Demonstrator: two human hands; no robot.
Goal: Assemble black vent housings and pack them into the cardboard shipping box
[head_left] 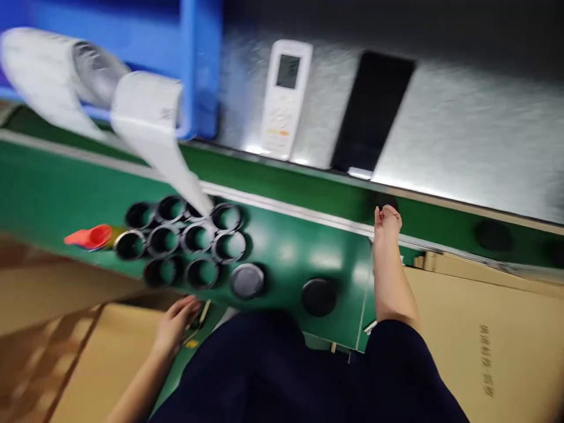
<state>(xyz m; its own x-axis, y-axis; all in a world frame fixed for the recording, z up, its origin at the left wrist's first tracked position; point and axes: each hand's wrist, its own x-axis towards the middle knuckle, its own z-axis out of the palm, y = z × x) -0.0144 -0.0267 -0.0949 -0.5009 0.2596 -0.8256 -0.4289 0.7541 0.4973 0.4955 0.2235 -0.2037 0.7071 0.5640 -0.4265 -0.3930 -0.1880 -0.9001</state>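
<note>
My right hand point(388, 218) reaches out to the green strip below the metal shelf. Its fingers are pinched together at a dark round disc point(384, 201), partly hidden behind them. Low beside the near edge of the green table is my left hand point(181, 310), its fingers curled together; what they hold, if anything, is hidden. Close by it stand several black rings point(202, 274), open at the top and grouped together. To their right are a grey-topped round piece point(247, 281) and a flat black disc point(319, 297) lying on the table point(282, 258).
More dark discs point(493, 235) lie along the strip at right. A white remote control point(286, 100) and a black slab point(373, 111) rest on the metal shelf point(462, 129). A label roll point(94, 70) hangs by a blue bin point(200, 70). Cardboard point(493, 329) flanks the table; red funnel-like pieces point(99, 236) lie left.
</note>
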